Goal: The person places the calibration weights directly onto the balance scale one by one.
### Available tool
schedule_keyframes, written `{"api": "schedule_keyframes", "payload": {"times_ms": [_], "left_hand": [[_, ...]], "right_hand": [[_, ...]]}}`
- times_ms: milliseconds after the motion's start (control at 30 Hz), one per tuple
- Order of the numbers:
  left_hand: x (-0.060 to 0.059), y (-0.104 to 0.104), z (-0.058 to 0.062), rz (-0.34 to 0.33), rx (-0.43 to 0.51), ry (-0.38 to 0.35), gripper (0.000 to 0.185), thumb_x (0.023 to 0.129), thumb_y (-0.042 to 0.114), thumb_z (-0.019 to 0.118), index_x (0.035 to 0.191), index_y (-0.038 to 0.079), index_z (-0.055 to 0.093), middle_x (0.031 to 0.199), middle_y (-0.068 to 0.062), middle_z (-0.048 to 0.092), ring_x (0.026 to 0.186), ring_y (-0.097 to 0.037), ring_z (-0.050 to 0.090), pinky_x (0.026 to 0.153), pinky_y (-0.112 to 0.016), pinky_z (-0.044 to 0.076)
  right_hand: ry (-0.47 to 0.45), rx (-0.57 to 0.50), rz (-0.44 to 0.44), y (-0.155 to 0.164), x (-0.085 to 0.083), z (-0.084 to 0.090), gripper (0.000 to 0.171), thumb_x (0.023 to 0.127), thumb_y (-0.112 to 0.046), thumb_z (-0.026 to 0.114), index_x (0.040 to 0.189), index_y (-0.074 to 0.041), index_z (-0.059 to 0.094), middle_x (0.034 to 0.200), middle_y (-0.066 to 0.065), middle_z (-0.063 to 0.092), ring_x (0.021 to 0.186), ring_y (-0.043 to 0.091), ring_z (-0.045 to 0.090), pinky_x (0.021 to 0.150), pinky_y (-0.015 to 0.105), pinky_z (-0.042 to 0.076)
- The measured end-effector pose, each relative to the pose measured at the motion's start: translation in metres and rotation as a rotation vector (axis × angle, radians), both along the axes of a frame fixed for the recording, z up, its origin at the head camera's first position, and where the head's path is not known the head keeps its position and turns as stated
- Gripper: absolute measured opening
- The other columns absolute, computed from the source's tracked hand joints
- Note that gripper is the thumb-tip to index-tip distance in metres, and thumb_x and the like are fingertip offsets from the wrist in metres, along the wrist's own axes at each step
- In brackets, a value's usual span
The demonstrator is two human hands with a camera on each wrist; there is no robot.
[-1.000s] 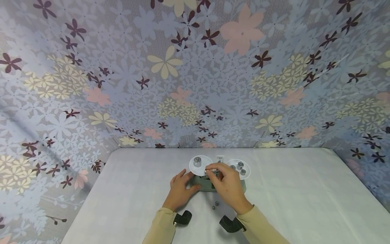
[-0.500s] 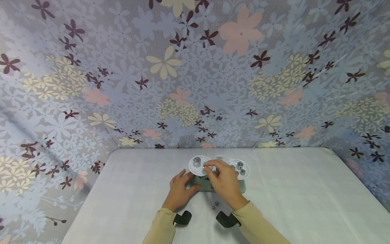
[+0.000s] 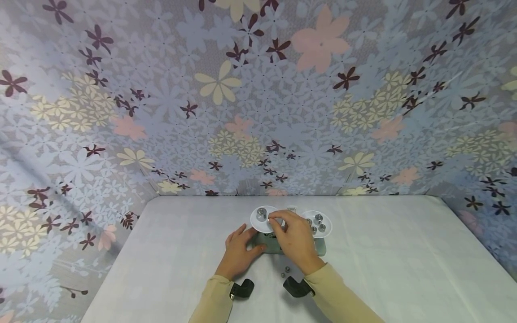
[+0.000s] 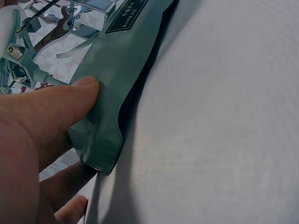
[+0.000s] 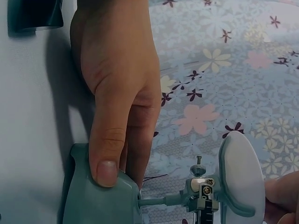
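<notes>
A small balance scale stands on the white table, with a green base [image 3: 320,248] and two white pans. My left hand [image 3: 238,251] grips the base's left end, thumb [image 4: 70,98] on top of the base [image 4: 121,79] and fingers underneath. That thumb [image 5: 106,171] also shows on the base [image 5: 93,205] in the right wrist view. My right hand [image 3: 274,220] reaches over the scale and pinches what looks like a small metal weight at the left pan [image 3: 258,220]. Its fingertips [image 5: 280,203] touch the pan [image 5: 240,179]. One weight [image 3: 261,213] stands on that pan.
The right pan [image 3: 326,229] carries several small weights [image 3: 318,219]. Two tiny loose weights [image 3: 284,271] lie on the table in front of the scale, between my wrists. Flower-patterned walls close the table in at the back and on both sides.
My right hand has shifted left and slightly farther, from the scale's middle to the left pan. The left hand has stayed on the base.
</notes>
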State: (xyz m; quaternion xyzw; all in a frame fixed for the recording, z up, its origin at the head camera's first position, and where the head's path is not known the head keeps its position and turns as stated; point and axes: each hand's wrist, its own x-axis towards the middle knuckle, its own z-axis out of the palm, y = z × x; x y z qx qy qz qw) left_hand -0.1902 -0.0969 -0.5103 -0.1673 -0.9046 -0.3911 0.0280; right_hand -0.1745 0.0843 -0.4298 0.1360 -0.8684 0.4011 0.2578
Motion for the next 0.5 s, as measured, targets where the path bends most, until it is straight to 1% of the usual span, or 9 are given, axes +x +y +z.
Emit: {"api": "schedule_keyframes", "payload": {"times_ms": [167, 333, 433, 500], "left_hand": [[0.0006, -0.0003, 0.0010, 0.001, 0.008, -0.001, 0.056, 0.092, 0.035, 0.072, 0.139, 0.006, 0.060, 0.141, -0.010, 0.059, 0.143, -0.042, 0.035, 0.114, -0.067, 0.018], [0.0011, 0.0000, 0.0011, -0.003, 0.013, -0.001, 0.056, 0.092, 0.034, 0.071, 0.138, 0.005, 0.060, 0.141, -0.011, 0.059, 0.143, -0.042, 0.035, 0.113, -0.067, 0.018], [0.0008, 0.0000, 0.0010, -0.004, 0.016, 0.000, 0.056, 0.092, 0.034, 0.071, 0.138, 0.005, 0.060, 0.141, -0.011, 0.060, 0.143, -0.042, 0.035, 0.114, -0.066, 0.018], [0.0005, -0.0001, 0.0009, -0.004, 0.017, 0.003, 0.056, 0.092, 0.035, 0.071, 0.138, 0.005, 0.060, 0.141, -0.011, 0.060, 0.143, -0.042, 0.035, 0.114, -0.066, 0.018]], "right_hand": [[-0.016, 0.014, -0.015, -0.0016, -0.0019, 0.0002, 0.010, 0.090, -0.014, 0.077, 0.099, -0.014, 0.079, 0.100, 0.000, 0.075, 0.055, 0.003, 0.048, 0.053, 0.024, 0.045], [0.001, 0.041, -0.030, -0.0025, -0.0045, -0.0002, 0.009, 0.089, -0.014, 0.077, 0.098, -0.013, 0.079, 0.100, 0.002, 0.076, 0.054, 0.005, 0.047, 0.055, 0.029, 0.047], [0.004, 0.048, -0.032, -0.0030, -0.0059, -0.0007, 0.009, 0.090, -0.015, 0.076, 0.098, -0.013, 0.079, 0.100, 0.002, 0.076, 0.058, 0.008, 0.053, 0.060, 0.033, 0.051], [0.002, 0.043, -0.031, -0.0034, -0.0065, -0.0009, 0.009, 0.090, -0.015, 0.076, 0.098, -0.013, 0.079, 0.100, 0.002, 0.076, 0.064, 0.011, 0.060, 0.063, 0.036, 0.053]]}}
